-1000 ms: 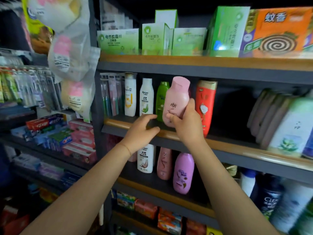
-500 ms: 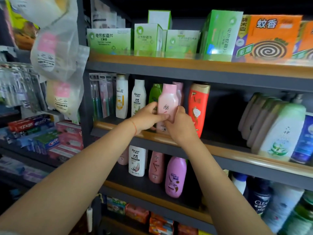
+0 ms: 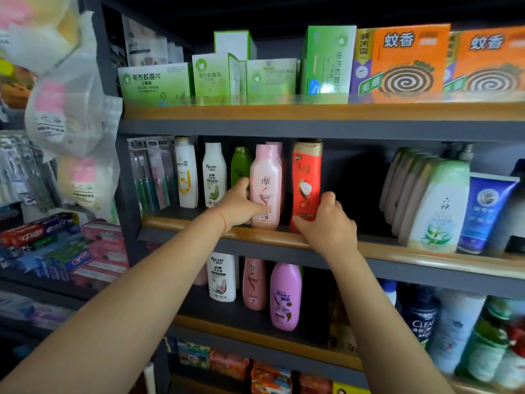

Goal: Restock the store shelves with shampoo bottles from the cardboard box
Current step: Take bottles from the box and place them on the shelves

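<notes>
A dark shelving unit (image 3: 312, 129) with wooden front lips fills the frame, and its middle shelf (image 3: 397, 251), running across the centre, is where the work goes on. Top right, orange mosquito-coil boxes (image 3: 409, 61) and green boxes (image 3: 159, 81) stand face-out. On the middle shelf the shampoo bottles stand upright in a row with labels forward, presumably so shoppers can read them: a white bottle (image 3: 186, 172) at left centre, another white one (image 3: 214, 174), a green one (image 3: 241, 166) set further back, then the pink shampoo bottle (image 3: 267, 186) and the red shampoo bottle (image 3: 306, 183) at the lip. A dark gap lies right of the red one, likely room for more stock. The left hand (image 3: 241, 206) wraps the pink bottle's lower left side, thumb across the label, seemingly steadying it on the shelf. The right hand (image 3: 326, 223) grips the red bottle's base, thumb in front and fingers round its right edge, apparently to square or shift it. The cardboard box is out of view.
</notes>
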A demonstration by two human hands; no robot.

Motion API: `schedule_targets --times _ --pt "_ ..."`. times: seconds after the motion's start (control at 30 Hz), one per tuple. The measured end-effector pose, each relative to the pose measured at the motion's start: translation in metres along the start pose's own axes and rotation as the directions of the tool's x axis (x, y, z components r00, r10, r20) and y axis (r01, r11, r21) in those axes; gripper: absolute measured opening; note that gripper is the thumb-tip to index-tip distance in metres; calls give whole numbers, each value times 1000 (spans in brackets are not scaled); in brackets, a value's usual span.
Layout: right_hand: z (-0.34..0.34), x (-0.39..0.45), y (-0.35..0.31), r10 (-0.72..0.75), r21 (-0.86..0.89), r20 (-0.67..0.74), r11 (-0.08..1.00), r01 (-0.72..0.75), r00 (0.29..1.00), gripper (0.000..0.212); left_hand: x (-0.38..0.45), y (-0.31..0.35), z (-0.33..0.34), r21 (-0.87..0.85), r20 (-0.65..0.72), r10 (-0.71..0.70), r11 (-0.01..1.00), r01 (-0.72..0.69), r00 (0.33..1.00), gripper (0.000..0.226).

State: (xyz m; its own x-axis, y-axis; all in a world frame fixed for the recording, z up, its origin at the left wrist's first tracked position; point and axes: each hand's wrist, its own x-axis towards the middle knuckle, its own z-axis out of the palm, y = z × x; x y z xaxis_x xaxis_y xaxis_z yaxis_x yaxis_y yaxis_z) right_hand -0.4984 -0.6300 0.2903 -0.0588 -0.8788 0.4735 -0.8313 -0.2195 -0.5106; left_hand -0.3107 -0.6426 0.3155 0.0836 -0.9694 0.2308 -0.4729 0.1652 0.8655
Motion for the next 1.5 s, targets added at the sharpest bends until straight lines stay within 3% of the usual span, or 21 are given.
schedule_targets --times 0.13,0.4,0.8,0.93,1.03,1.1,1.17,1.23,1.33,1.43,1.5 --pt "-5 8 1 14 30 70 999 -17 997 48 2 0 3 -79 28 -24 997 26 999 55" --pt "-4 16 4 23 19 82 1000 -25 996 52 16 0 6 -131 45 -55 990 60 997 57" --pt "1 19 4 26 9 66 1000 -27 997 50 26 -7 12 94 -84 5 996 3 996 71" --pt "0 17 5 26 38 66 999 -28 997 51 25 -7 16 91 -101 -6 996 15 995 69" --pt "2 8 4 -44 15 -96 999 45 994 55 19 -5 17 160 -126 21 987 -1 992 70" --pt "5 -1 -1 -164 6 -313 985 175 935 45 8 -4 15 209 -242 118 976 -67 963 66" --pt "9 -13 -12 -261 138 -442 926 352 858 28 -16 -5 9 197 -381 280 956 -219 881 48" --pt "21 -29 -30 -355 341 -391 801 492 849 13 -46 -16 -3 127 -459 331 943 -309 824 29" --pt "62 -58 -65 -492 515 -237 667 538 838 3 -94 -61 -30 -4 -488 229 964 -265 842 24" --pt "133 -98 -97 -549 656 16 636 406 835 5 -150 -144 -56 -18 -499 9 1000 -20 867 25" --pt "194 -135 -108 -566 680 278 687 258 776 10 -205 -222 -68 -81 -503 -232 972 222 832 27"
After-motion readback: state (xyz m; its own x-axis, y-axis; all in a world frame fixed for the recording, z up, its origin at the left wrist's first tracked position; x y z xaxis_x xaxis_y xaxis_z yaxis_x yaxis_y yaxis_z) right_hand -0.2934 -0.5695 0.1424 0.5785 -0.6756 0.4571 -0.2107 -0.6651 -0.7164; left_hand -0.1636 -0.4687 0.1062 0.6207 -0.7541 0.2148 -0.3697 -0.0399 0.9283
